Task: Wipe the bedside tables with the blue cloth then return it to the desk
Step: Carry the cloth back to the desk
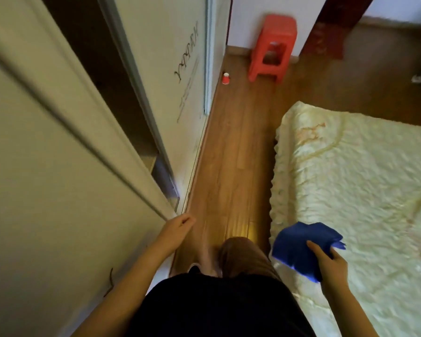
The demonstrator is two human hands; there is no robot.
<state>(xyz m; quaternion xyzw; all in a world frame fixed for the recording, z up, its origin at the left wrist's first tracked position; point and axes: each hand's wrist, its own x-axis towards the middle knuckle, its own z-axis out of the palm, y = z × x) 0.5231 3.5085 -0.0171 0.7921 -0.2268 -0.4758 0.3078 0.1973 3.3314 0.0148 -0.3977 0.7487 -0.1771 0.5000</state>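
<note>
**Cloth in right hand, person between wardrobe and bed**

Right hand grips the crumpled blue cloth, held above the edge of the cream bed. Left hand is loosely curled, holding nothing, just beside the white wardrobe. Wooden floor runs between the hands. Well ahead of both: red stool; small red cup nearer the wardrobe side. Image blurred.
</note>
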